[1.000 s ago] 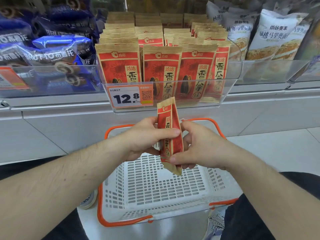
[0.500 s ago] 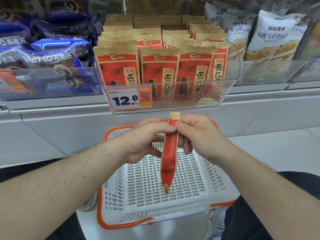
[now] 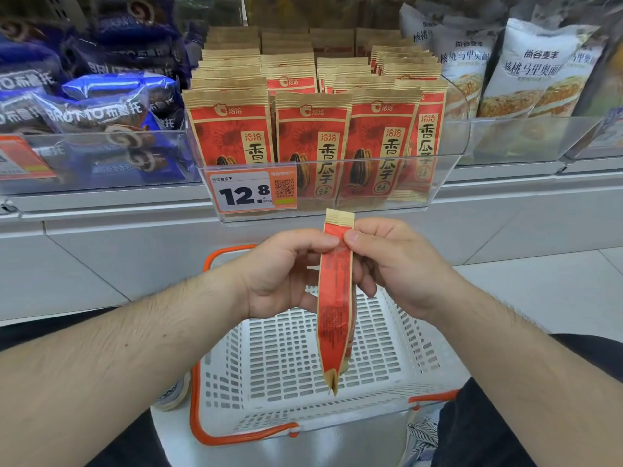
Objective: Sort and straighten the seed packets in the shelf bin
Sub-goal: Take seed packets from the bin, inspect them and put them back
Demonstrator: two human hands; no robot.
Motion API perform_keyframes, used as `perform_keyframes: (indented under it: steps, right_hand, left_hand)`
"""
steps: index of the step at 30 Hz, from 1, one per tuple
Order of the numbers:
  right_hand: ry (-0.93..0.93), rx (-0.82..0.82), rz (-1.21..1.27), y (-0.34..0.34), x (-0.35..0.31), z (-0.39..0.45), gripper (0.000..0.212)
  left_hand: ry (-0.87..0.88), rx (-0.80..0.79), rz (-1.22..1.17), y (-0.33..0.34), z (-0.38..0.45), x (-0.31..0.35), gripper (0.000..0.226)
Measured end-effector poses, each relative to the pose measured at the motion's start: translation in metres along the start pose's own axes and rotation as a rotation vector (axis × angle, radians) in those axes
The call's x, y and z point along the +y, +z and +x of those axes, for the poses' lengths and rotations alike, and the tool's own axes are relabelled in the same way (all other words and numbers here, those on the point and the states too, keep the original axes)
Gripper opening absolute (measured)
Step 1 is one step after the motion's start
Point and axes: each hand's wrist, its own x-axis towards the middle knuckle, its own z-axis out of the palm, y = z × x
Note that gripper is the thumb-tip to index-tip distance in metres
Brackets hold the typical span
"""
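Between both hands, the left hand (image 3: 283, 267) and right hand (image 3: 394, 264) pinched one seed packet (image 3: 335, 308) edge-on by its top, likely straightening it for slotting upright into the shelf bin (image 3: 451, 136) above the grip.

head-worn view, angled down, close over hands (image 3: 337, 271), facing shelf bin (image 3: 448, 183)

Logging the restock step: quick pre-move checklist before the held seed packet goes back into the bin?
1. Grip: left hand and right hand both pinch the held packet near its top: ok.
2. Facing: packet is edge-on to the camera, front not shown: not ok.
3. Path up to the clear bin: ok.
4. Free slot in the front row: cannot tell.
5. Row straightness: rightmost packet is angled: not ok.
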Motion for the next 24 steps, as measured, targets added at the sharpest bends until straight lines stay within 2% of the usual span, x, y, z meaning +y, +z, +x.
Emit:
perform_keyframes:
  steps: [5,7,11,14,18,24]
  right_hand:
    - [0.059,-0.026,-0.188,-0.004,-0.002,-0.002,0.040]
    - [0.143,-0.149,-0.312,-0.010,-0.006,-0.005,0.046]
    - [0.274,-0.391,-0.502,-0.021,-0.015,-0.014,0.036]
    - [0.307,-0.438,-0.552,-0.023,-0.018,-0.016,0.031]
    - [0.302,-0.465,-0.551,-0.025,-0.017,-0.016,0.037]
    - [0.308,-0.509,-0.488,-0.026,-0.014,-0.016,0.036]
  left_hand:
    - [-0.052,0.170,-0.053,0.005,-0.002,0.002,0.034]
    - [-0.075,0.259,-0.097,0.007,-0.002,0.003,0.030]
    - [-0.118,0.362,-0.172,0.007,-0.001,0.005,0.028]
    - [-0.130,0.389,-0.200,0.007,0.000,0.005,0.028]
    - [-0.158,0.410,-0.220,0.007,0.000,0.003,0.029]
    - [-0.201,0.381,-0.238,0.007,-0.001,0.002,0.032]
